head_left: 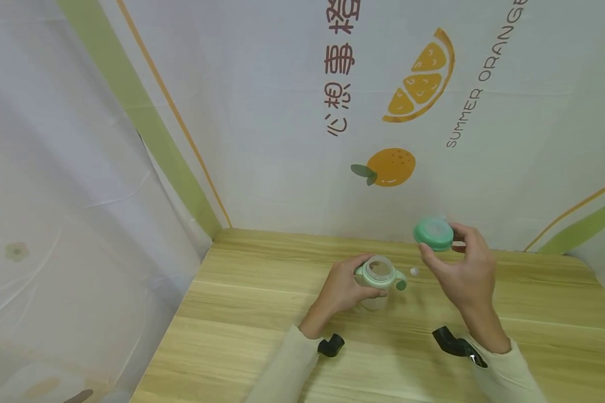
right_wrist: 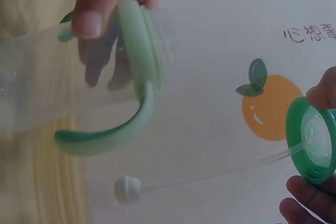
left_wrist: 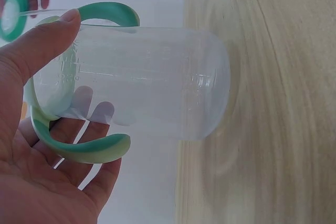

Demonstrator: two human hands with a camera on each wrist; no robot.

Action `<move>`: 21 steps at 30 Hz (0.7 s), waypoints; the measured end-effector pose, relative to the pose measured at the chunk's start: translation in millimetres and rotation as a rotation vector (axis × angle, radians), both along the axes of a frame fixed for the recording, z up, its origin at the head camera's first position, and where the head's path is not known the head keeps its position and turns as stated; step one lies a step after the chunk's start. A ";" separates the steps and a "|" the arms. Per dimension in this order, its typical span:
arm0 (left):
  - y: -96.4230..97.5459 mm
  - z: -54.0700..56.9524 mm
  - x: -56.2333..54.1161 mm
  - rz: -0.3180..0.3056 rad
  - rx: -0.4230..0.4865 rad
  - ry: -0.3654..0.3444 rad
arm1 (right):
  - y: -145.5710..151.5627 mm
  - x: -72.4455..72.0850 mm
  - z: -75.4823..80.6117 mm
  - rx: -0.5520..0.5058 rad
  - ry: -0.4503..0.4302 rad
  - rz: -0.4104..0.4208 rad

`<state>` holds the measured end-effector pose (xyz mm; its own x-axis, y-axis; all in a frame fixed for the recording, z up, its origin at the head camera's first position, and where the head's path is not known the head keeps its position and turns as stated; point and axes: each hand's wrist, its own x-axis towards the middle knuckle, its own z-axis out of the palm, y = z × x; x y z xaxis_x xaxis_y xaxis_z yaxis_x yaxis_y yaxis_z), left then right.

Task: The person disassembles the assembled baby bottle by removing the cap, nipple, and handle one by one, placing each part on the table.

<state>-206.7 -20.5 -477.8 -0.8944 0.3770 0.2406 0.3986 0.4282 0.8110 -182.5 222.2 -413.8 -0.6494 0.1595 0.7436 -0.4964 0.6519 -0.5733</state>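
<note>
Around the neck of a clear sippy bottle (left_wrist: 152, 77), my left hand (head_left: 344, 284) curls its thumb and fingers. The bottle is uncapped, and a pale green ring with two curved handles (left_wrist: 86, 150) circles its upper part. It stands roughly upright just at the wooden tabletop; whether its base touches is unclear. My right hand (head_left: 468, 273) pinches a green lid (head_left: 435, 235) by its rim, raised to the right of the bottle. From the lid's underside extends a thin clear straw (right_wrist: 220, 173), ending in a white weighted tip (right_wrist: 127, 189). Straw and tip are outside the bottle.
The wooden table (head_left: 262, 324) meets a white curtain (head_left: 282, 140) printed with oranges and lettering at its back edge. More curtain hangs on the left. A black wrist mount (head_left: 331, 345) sits at the left cuff, another (head_left: 456, 344) at the right.
</note>
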 end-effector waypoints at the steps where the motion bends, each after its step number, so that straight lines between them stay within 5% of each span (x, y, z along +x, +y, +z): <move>1: -0.1 0.2 0.4 0.002 0.000 0.000 | 1.7 -0.1 -1.9 0.005 -0.009 -0.010; 21: 0.3 -1.8 0.0 0.007 0.018 -0.003 | 29.2 -16.9 -34.2 -0.009 -0.212 -0.126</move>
<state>-206.7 -20.2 -479.6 -0.8978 0.3662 0.2445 0.3931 0.4166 0.8197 -199.3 251.4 -448.0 -0.7650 0.2555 0.5911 -0.2792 0.6955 -0.6621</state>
